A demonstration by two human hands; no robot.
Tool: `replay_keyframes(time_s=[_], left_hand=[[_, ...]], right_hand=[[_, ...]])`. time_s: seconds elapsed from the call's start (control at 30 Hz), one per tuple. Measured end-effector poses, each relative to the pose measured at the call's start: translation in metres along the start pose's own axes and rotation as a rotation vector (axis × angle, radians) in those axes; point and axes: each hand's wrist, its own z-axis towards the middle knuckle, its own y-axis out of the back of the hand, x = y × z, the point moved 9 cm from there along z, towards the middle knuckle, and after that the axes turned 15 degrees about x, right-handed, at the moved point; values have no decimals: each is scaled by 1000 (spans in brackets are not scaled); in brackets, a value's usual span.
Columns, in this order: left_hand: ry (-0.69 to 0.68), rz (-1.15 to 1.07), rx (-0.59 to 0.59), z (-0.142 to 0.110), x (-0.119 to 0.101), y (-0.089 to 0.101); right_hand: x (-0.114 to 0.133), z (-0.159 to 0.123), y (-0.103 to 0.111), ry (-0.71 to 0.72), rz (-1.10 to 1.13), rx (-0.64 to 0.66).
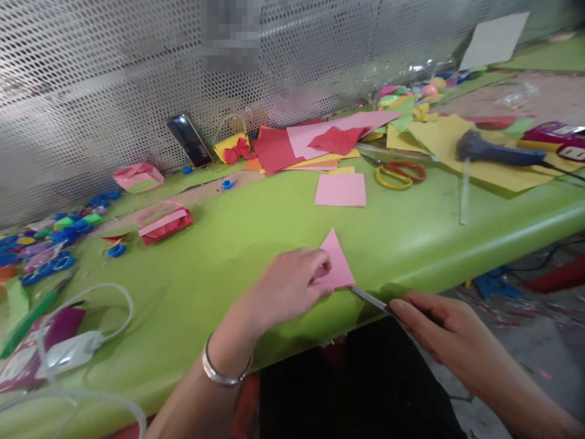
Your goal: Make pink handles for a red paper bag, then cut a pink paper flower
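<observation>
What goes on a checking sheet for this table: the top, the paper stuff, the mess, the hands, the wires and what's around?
Surface: shiny green tabletop, with brownish patches toward the back.
Job's things: pink paper triangle near the front edge; slim metal tool at its lower right corner, exact kind unclear.
Clutter: scissors, dark blue glue gun on yellow paper, blue plastic pieces at left.
Hands: left hand on the triangle; right hand holds the tool.
Cables: white cable looped at left; dark cord from the glue gun.
Surroundings: perforated panel behind; scraps on the floor.
</observation>
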Motion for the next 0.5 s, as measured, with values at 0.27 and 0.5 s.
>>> replay_keyframes(time_s=[0.27,0.5], left_hand=[[-16,26,34,0,-2,0],[-8,-8,48,0,0,2]], right_hand=[[-3,-3,10,-75,159,37],[-7,4,0,-14,138,126]])
